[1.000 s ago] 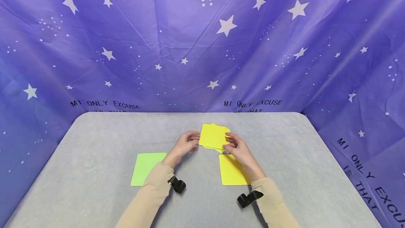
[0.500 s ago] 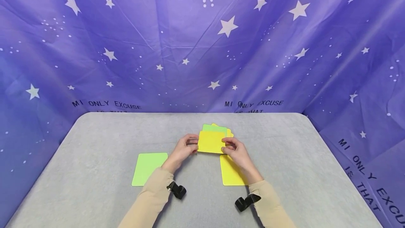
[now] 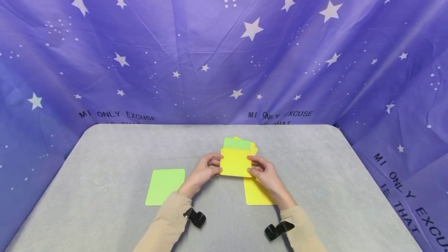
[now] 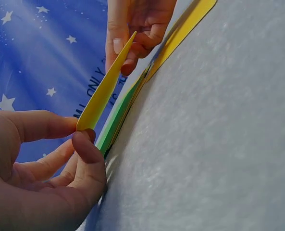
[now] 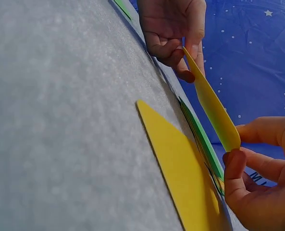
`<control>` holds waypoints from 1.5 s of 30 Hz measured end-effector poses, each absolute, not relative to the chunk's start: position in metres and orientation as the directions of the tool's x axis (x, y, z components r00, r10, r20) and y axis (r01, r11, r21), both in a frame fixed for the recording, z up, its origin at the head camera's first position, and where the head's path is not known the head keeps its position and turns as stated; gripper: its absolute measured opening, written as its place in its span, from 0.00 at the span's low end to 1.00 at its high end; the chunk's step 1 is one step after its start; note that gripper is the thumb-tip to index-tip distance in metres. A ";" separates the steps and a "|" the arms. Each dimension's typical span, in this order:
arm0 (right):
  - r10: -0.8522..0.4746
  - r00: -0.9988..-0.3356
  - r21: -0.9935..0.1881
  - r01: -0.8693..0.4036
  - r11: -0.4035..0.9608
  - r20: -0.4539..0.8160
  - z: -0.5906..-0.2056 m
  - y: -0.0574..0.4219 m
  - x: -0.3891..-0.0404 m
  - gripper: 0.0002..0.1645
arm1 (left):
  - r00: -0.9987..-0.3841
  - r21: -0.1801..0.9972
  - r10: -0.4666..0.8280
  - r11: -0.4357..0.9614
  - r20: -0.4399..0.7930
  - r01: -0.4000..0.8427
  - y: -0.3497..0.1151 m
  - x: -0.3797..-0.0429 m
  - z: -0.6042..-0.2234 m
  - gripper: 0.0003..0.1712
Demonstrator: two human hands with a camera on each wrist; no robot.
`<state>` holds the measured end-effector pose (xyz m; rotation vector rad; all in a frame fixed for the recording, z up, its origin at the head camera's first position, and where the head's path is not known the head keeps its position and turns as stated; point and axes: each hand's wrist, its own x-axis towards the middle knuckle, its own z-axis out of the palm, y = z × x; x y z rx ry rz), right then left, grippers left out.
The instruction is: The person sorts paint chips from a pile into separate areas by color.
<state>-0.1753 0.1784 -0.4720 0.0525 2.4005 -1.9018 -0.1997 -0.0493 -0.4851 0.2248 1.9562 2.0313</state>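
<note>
A yellow square card with rounded corners is raised above the table, one side edge in each hand. My left hand pinches its left edge between thumb and fingers, which the left wrist view shows closely. On the opposite edge, my right hand pinches it the same way. Behind and below the raised card lies a loose stack with a green card on top and yellow corners sticking out at its right. Under my right wrist a second yellow card lies flat, partly covered by the hand and the raised card.
A separate green card lies flat on the grey table, left of my left forearm. A purple star-printed cloth hangs behind the table and along its sides. Each wrist carries a black camera.
The yellow card has come off the top of the stack and moved toward me in both hands. Its removal uncovered the green card beneath. The flat green and yellow cards stay put.
</note>
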 end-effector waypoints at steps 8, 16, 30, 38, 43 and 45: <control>-0.034 -0.996 -0.962 0.070 0.264 -0.082 -0.470 0.191 -0.167 0.26 | -0.931 0.994 0.354 -0.028 -0.093 -0.110 -0.041 -0.190 -0.483 0.28; -0.043 -0.993 -0.956 0.089 0.281 -0.105 -0.470 0.205 -0.156 0.27 | -0.923 0.995 0.378 -0.042 -0.067 -0.089 -0.031 -0.182 -0.483 0.27; -0.044 -0.990 -0.933 0.115 0.340 -0.137 -0.467 0.229 -0.134 0.29 | -0.914 0.996 0.401 -0.025 -0.066 -0.083 -0.009 -0.164 -0.489 0.29; -0.063 -0.989 -0.923 0.104 0.369 -0.136 -0.467 0.238 -0.126 0.28 | -0.914 0.998 0.402 0.005 -0.061 -0.064 0.000 -0.155 -0.486 0.28; -0.062 -0.989 -0.910 0.097 0.403 -0.133 -0.468 0.242 -0.123 0.26 | -0.910 0.998 0.410 0.035 -0.058 -0.048 0.001 -0.154 -0.489 0.27; -0.072 -0.989 -0.904 0.089 0.419 -0.131 -0.468 0.243 -0.122 0.26 | -0.906 0.998 0.419 0.045 -0.059 -0.045 0.001 -0.153 -0.490 0.26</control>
